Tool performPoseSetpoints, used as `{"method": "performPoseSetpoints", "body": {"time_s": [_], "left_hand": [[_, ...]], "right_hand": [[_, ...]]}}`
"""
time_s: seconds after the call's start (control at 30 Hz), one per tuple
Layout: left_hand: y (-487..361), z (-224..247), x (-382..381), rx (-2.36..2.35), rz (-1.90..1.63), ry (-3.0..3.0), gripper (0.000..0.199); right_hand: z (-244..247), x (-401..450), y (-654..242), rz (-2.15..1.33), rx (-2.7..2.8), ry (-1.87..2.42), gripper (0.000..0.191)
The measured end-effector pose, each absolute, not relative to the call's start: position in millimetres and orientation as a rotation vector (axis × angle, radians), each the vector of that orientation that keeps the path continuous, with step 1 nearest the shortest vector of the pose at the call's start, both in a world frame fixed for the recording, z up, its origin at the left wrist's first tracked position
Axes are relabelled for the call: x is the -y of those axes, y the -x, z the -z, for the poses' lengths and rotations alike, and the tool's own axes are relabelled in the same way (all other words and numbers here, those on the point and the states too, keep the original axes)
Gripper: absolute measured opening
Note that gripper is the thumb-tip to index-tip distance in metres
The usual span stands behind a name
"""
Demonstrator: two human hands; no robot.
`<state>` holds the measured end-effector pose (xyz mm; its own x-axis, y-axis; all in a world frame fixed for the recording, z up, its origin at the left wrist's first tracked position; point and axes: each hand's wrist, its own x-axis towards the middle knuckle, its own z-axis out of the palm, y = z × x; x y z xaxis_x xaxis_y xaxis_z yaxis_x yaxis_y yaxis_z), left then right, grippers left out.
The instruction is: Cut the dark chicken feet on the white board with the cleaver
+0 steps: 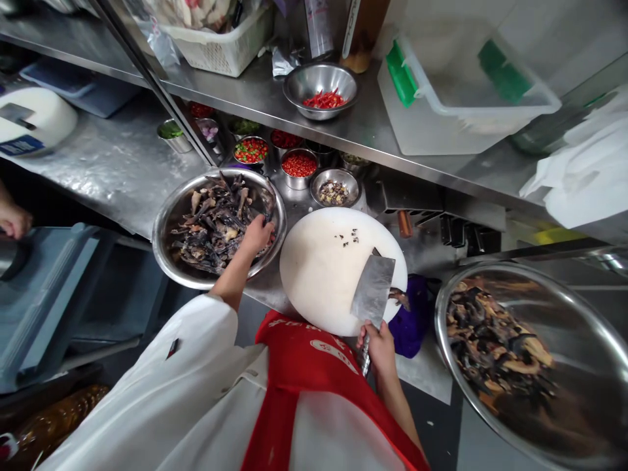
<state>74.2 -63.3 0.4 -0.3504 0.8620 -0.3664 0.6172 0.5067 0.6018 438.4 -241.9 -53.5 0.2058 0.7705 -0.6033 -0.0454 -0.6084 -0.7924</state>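
My left hand (257, 235) reaches into a steel bowl (159, 245) heaped with dark, bony meat pieces (210, 222). Its fingers are curled at the bowl's right side around a dark piece, partly hidden. In my right hand (380, 343) is the handle of a cleaver (373, 288), its broad blade flat over the right part of a round white cutting board (314, 261). One dark meat piece (400, 298) sticks out to the right of the blade at the board's edge. Small dark scraps (348, 239) lie near the board's far side.
On the right stands a large steel bowl (579, 340) with cut dark and tan pieces. Behind the board are small bowls of chopped red chillies (299, 163) and a bowl of bits (333, 191). A steel shelf (363, 140) overhangs them. Another person's hand (14, 219) shows at far left.
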Motion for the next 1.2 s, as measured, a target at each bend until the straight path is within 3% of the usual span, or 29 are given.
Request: {"method": "performPoseSetpoints", "body": {"time_s": [0.1, 0.27, 0.43, 0.57, 0.77, 0.97, 1.2], "left_hand": [[-106, -16, 110, -1.932, -0.422, -1.538, 0.037], [-159, -6, 156, -1.910, 0.044, -1.743, 0.030], [-169, 6, 169, -1.823, 0.201, -1.851, 0.039], [-170, -4, 168, -1.808, 0.297, -1.921, 0.038], [-171, -16, 160, -1.726, 0.359, -2.001, 0.034], [-159, -18, 130, -1.495, 0.386, -2.108, 0.031], [-159, -31, 93, -1.383, 0.466, -2.083, 0.021]], "right_hand": [[53, 235, -443, -1.481, 0.769, 1.827, 0.033], [42, 231, -448, -1.473, 1.024, 1.881, 0.033], [8, 225, -431, -1.189, 1.601, 1.998, 0.030], [-10, 199, -399, -0.897, 1.997, 1.976, 0.034], [-2, 152, -372, -0.980, 2.353, 2.171, 0.024], [-22, 136, -376, -0.806, 2.375, 1.954, 0.035], [2, 134, -364, -0.967, 2.438, 2.098, 0.030]]}}
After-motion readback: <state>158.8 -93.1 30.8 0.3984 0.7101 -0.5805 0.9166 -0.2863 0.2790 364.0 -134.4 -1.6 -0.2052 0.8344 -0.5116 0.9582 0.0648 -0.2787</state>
